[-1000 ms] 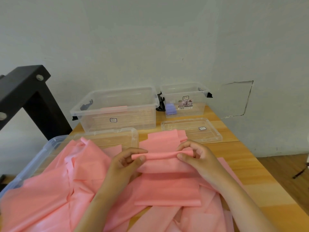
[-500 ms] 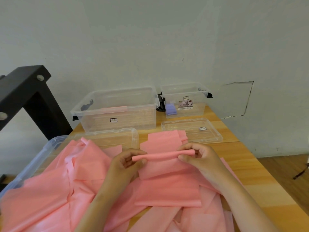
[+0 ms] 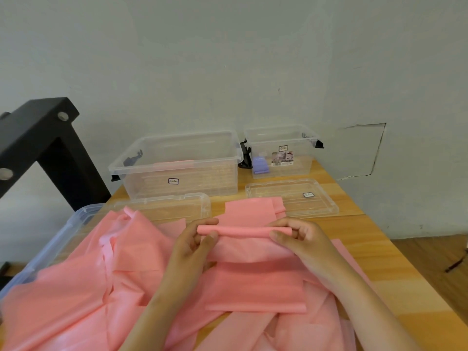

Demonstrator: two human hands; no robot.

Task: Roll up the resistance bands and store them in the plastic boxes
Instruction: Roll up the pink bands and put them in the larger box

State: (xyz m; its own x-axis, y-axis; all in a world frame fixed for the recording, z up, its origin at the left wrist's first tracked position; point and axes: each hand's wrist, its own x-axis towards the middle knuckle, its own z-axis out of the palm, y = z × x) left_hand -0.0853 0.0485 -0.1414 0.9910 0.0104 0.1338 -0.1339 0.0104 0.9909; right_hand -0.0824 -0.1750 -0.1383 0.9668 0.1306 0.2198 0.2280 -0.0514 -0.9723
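We pinch the rolled pink band (image 3: 238, 230) between our left hand (image 3: 193, 245) and right hand (image 3: 301, 240), its loose tail hanging nearer.

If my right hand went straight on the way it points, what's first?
Likely the flat pink resistance band beyond the right hand, then the large clear plastic box; depth unclear.

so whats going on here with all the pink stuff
A person is rolling up a pink resistance band over a wooden table. The left hand and right hand each pinch one end of the thin roll, and the unrolled part lies flat toward them. More loose pink bands are heaped on the left. At the back, a large box and a small box, both clear plastic, stand open.
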